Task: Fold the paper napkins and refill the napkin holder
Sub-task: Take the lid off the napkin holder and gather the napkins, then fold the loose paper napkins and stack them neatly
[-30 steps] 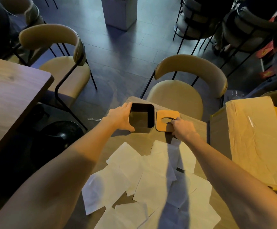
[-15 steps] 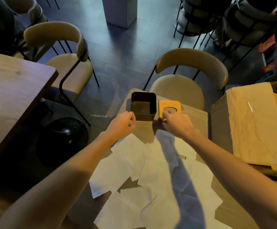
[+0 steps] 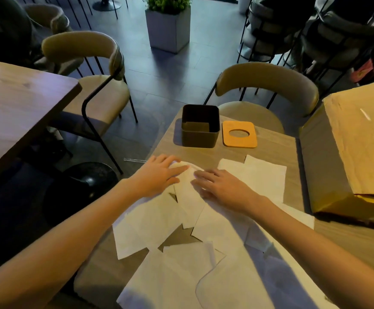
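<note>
The black square napkin holder [image 3: 199,139] stands open and empty at the far edge of the small table [image 3: 270,148]. Its orange lid [image 3: 228,141], with an oval hole, lies flat just right of it. Several loose white napkins [image 3: 152,226] are spread over the table in front of me. My left hand [image 3: 159,177] and my right hand [image 3: 224,188] both lie with straight fingers on one napkin [image 3: 188,195] at the pile's far end. That napkin's far edge is lifted and curled at my left fingertips.
A large cardboard box [image 3: 348,141] fills the table's right side. A tan chair [image 3: 266,79] stands behind the holder, and another chair [image 3: 79,45] stands beside a second wooden table [image 3: 14,103] on the left. Further back on the floor is a planter [image 3: 168,30].
Both hands have drawn back from the holder and the lid to the napkin pile. The lid now lies released beside the holder, and one napkin's far edge is lifted.
</note>
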Demonstrator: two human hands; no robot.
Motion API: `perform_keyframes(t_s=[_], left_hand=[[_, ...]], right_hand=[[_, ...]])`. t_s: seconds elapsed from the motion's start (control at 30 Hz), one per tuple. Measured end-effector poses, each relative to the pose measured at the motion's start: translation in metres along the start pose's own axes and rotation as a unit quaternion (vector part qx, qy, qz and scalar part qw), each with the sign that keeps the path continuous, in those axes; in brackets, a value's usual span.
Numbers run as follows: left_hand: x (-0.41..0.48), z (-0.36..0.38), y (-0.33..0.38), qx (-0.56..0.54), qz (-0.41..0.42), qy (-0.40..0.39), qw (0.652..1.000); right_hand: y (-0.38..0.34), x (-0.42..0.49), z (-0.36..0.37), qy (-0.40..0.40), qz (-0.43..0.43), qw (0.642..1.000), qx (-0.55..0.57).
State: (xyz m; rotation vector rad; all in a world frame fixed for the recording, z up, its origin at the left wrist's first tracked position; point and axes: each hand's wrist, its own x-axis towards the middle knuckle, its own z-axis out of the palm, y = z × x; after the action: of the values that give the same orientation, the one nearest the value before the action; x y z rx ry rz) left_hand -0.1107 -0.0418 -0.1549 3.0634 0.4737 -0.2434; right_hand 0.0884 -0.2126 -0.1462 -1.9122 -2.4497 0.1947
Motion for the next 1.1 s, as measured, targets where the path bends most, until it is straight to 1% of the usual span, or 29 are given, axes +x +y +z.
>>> perform_keyframes(t_s=[0.1, 0.23, 0.33, 0.37, 0.43, 0.47, 0.53, 0.6, 0.63, 0.73, 0.8, 0.9, 1.1], left_hand=[[0.002, 0.007, 0.01, 0.044, -0.055, -0.002, 0.997], [0.002, 0.018, 0.02, 0.072, -0.089, 0.018, 0.993], [0.001, 0.025, 0.022, 0.042, -0.099, 0.044, 0.993], [0.0, 0.024, 0.022, 0.027, -0.099, 0.05, 0.994], [-0.001, 0.021, 0.019, -0.002, -0.105, 0.065, 0.992], [-0.002, 0.02, 0.017, -0.011, -0.109, 0.068, 0.992], [-0.006, 0.019, 0.016, -0.013, -0.111, 0.048, 0.993], [-0.009, 0.02, 0.016, -0.003, -0.114, 0.027, 0.993], [-0.01, 0.02, 0.015, -0.004, -0.119, 0.019, 0.993], [-0.012, 0.017, 0.006, -0.028, -0.135, 0.006, 0.99], [-0.015, 0.016, 0.0, -0.039, -0.134, -0.003, 0.99], [-0.016, 0.016, -0.004, -0.036, -0.125, -0.016, 0.991], [-0.019, 0.013, -0.01, -0.051, -0.115, -0.006, 0.992]], right_hand=[[0.013, -0.016, 0.009, 0.015, 0.01, 1.0, -0.012], [0.021, -0.034, 0.007, 0.042, 0.027, 0.999, -0.015], [0.022, -0.04, -0.004, -0.007, 0.062, 0.998, -0.019], [0.018, -0.038, -0.008, -0.003, 0.085, 0.996, 0.006], [0.005, -0.025, -0.01, 0.044, 0.123, 0.99, 0.051], [-0.004, -0.015, -0.009, 0.066, 0.141, 0.987, 0.045], [-0.021, 0.007, -0.001, 0.077, 0.178, 0.981, -0.002], [-0.032, 0.026, 0.006, 0.052, 0.191, 0.979, -0.052], [-0.032, 0.033, 0.007, 0.028, 0.195, 0.979, -0.06], [-0.022, 0.044, -0.002, -0.05, 0.206, 0.976, -0.055], [-0.014, 0.043, -0.009, -0.08, 0.214, 0.972, -0.062], [-0.006, 0.033, -0.008, -0.089, 0.221, 0.97, -0.057], [-0.007, 0.022, -0.004, -0.081, 0.239, 0.967, -0.038]])
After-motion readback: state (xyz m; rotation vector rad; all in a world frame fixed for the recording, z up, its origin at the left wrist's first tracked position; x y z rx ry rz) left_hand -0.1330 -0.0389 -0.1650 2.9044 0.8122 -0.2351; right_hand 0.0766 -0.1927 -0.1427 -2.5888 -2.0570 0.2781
